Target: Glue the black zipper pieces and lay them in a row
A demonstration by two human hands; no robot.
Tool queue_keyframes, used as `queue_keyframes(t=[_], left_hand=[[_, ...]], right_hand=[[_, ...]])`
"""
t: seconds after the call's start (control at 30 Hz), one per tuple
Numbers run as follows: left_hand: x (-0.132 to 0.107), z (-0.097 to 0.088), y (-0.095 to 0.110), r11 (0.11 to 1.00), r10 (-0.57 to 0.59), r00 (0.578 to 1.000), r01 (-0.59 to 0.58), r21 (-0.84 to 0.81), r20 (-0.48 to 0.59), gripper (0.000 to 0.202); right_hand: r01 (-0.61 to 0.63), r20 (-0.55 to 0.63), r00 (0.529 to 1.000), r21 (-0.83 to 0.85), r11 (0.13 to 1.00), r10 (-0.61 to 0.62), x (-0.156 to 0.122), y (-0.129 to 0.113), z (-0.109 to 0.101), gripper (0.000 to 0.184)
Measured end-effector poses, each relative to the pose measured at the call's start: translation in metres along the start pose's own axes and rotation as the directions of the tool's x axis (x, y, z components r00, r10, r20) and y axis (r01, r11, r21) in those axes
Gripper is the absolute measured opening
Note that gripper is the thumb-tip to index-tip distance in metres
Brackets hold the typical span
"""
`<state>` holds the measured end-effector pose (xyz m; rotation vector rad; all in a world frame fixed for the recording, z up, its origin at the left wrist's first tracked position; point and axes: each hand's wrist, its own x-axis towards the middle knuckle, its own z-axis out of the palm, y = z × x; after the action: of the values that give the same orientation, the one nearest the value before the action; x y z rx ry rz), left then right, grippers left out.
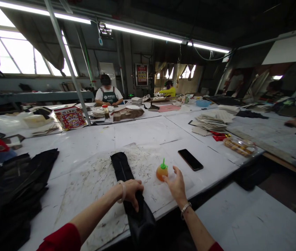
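Observation:
A long black strip of leather-like material (124, 166) with a seam runs across the worktable to its near edge, where its end hangs over. My left hand (132, 191), a pale bangle at its wrist, is closed on the strip near that edge. Right of it, a small round squeeze bottle (161, 173) with orange liquid and a green nozzle cap stands upright. My right hand (176, 184) is beside this bottle, fingers apart and curved. Its thumb tip is at the bottle's side; whether they touch I cannot tell.
A phone (190, 159) lies right of the bottle. Black cloth (20, 195) is heaped at left. Paper-like stacks (210, 122) and a clear food box (239, 145) are at right. A metal pole (69, 66) rises beyond a red printed bag (69, 118). Co-workers (108, 94) are further back.

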<state>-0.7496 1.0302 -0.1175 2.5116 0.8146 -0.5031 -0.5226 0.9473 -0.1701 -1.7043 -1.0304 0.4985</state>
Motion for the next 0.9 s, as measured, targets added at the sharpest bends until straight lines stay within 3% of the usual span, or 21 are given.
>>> queue_keyframes(t=[0.1,0.23,0.37,0.5,0.6,0.7,0.77,0.9], left_hand=[[0.006,-0.007,0.004,0.999,0.020,0.998,-0.022,0.029,0.057,0.057],[0.006,-0.008,0.009,0.998,-0.054,0.992,0.057,-0.024,0.116,0.052],[0.007,-0.004,0.005,0.997,-0.067,0.997,0.068,-0.031,0.037,0.049],[0.008,0.001,-0.001,0.987,-0.094,0.992,0.104,-0.124,0.079,0.047],[0.007,0.005,0.000,0.959,-0.148,0.976,0.181,-0.218,0.157,0.044],[0.007,0.006,0.000,0.959,-0.144,0.982,0.168,-0.227,0.119,0.044],[0.008,0.001,-0.002,0.963,-0.127,0.986,0.149,-0.223,0.108,0.044],[0.000,-0.021,0.000,0.931,-0.054,0.972,0.132,-0.341,0.229,0.042]], right_hand=[[0.004,0.101,0.995,0.059,0.998,-0.010,0.020,0.008,0.001,0.076],[-0.023,0.212,0.977,0.202,0.979,-0.020,0.025,0.004,0.007,0.057],[-0.102,0.236,0.972,0.401,0.910,0.005,0.017,-0.005,-0.003,0.061],[-0.189,0.261,0.965,0.643,0.742,0.020,0.011,-0.017,-0.029,0.061],[-0.184,0.195,0.980,0.795,0.579,0.043,0.011,-0.026,-0.047,0.056],[-0.190,0.162,0.982,0.870,0.456,0.099,0.011,-0.031,-0.058,0.057],[-0.246,0.212,0.968,0.899,0.362,0.131,0.007,-0.033,-0.060,0.056],[-0.373,0.346,0.926,0.902,0.218,0.152,-0.013,-0.041,-0.056,0.046]])
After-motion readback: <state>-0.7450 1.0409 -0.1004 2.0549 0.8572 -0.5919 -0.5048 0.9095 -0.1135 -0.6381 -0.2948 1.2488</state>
